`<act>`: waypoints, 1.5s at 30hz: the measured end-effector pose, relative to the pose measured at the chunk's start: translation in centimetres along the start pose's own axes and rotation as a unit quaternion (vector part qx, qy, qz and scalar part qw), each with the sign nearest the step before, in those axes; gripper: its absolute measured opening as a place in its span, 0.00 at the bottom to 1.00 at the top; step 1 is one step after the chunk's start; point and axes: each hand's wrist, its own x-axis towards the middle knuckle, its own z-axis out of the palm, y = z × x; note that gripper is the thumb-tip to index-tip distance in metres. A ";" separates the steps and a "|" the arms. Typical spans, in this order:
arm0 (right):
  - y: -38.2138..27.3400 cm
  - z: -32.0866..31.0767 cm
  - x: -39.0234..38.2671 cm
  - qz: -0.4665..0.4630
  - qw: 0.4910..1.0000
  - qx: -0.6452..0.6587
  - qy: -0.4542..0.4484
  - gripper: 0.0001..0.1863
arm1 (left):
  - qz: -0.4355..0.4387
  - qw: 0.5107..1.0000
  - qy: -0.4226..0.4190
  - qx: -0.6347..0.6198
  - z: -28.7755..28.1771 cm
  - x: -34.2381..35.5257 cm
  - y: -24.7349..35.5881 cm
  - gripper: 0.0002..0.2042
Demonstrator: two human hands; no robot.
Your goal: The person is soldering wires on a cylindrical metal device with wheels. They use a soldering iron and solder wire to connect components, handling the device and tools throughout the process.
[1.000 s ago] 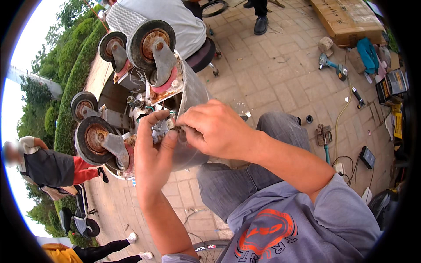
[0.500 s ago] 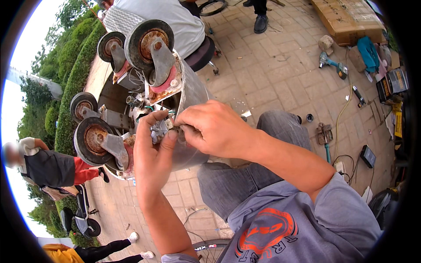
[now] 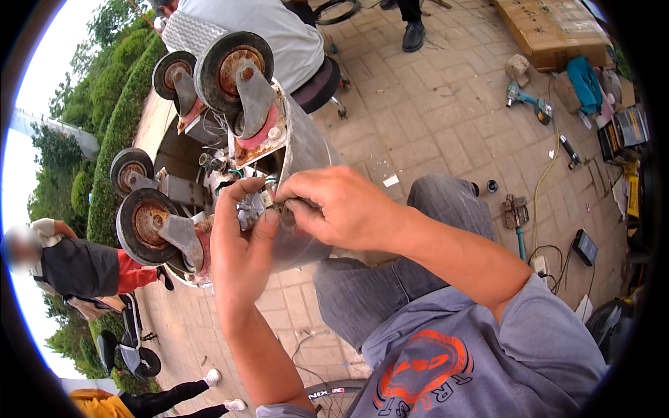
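Observation:
A round grey metal drum point(image 3: 306, 143) lies on its side before me, its open base facing left. Rusty caster wheels point(image 3: 233, 70) stick out from that base, and wires and metal fittings point(image 3: 209, 164) show inside. At the drum's near rim, my left hand point(image 3: 244, 240) has its thumb and forefinger bent toward a small part. My right hand point(image 3: 338, 209) is pinched closed close to the left fingertips. Whatever lies between the fingers is too small and covered to name.
A person in a white shirt point(image 3: 258, 49) sits on a stool beyond the drum. To the right lie a cordless drill point(image 3: 529, 103), a pipe wrench point(image 3: 517, 219), a yellow cord point(image 3: 540, 202) and a cardboard box point(image 3: 557, 35). Another person point(image 3: 80, 265) stands at left; a bicycle wheel point(image 3: 334, 397) is below.
Both hands stay almost in place, with the right hand's knuckles slightly lower. The fingertips still meet at the drum's rim; the view has shifted a little.

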 end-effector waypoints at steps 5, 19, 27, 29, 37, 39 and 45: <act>0.0 -0.1 0.0 0.003 1.000 0.001 -0.008 0.08 | -0.020 1.000 -0.005 0.009 0.0 0.0 0.4 0.18; -0.5 -0.3 0.2 0.014 0.999 -0.039 -0.008 0.07 | -0.010 1.000 -0.003 0.002 0.1 -0.1 0.2 0.18; -0.7 -0.4 0.3 0.013 0.999 -0.043 -0.019 0.07 | 0.009 1.000 0.005 0.011 0.1 0.0 -0.4 0.18; -0.7 -0.5 0.4 0.012 0.998 -0.054 -0.024 0.07 | 0.007 1.000 0.003 0.025 0.0 0.0 -0.2 0.18; 0.0 -0.4 0.3 -0.021 0.998 -0.050 -0.019 0.05 | -0.001 1.000 0.003 0.019 0.1 -0.1 0.2 0.18; 0.3 -0.5 0.3 -0.048 0.997 -0.058 -0.024 0.07 | 0.013 0.999 -0.001 0.040 0.0 -0.1 0.2 0.18; 0.1 -0.7 0.4 -0.021 0.997 -0.063 -0.038 0.08 | 0.003 1.000 -0.001 0.021 0.1 -0.1 0.2 0.18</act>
